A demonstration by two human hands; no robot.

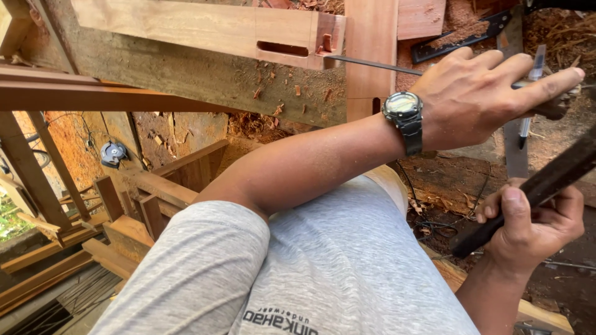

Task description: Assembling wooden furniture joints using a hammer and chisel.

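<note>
Behind the left hand [490,93], a chisel's [372,64] handle hides.

One screen is in view: the face of a wristwatch [403,107], a rounded grey-green display set in a dark case on a black strap. It sits on the wrist of the arm stretched across the middle of the view. One printed marking is in view: dark lettering [280,321] on a grey shirt, at the bottom edge. No packages or signs are observed.
</note>
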